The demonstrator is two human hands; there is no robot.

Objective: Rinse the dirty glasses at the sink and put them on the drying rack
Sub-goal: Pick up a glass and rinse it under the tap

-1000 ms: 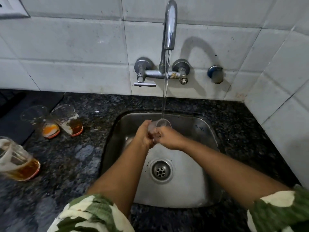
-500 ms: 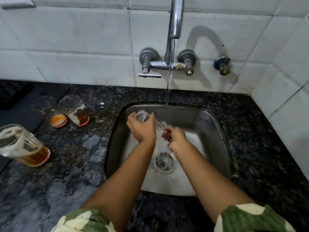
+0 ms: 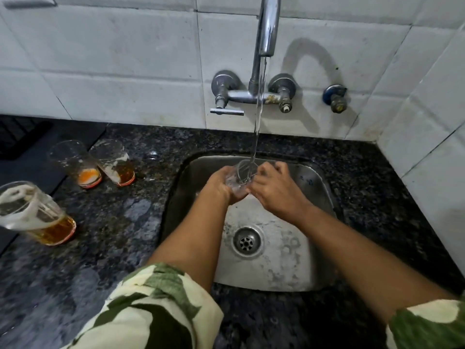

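**A:** Since half a second back the glass [image 3: 240, 176] has gone from tilted sideways to mouth-up, right under the water stream [image 3: 259, 96] from the tap [image 3: 266, 28].

**B:** Yep, the left hand [image 3: 224, 186] is wrapped round its lower part, over the sink [image 3: 319, 187]. The right hand [image 3: 273, 190] touches the glass's side, fingers partly spread; can't tell if it really grips.

**A:** And three dirty glasses [image 3: 110, 162] sit on the dark counter [image 3: 141, 222] to the left, orange dregs in the bottoms, two just beside each other.
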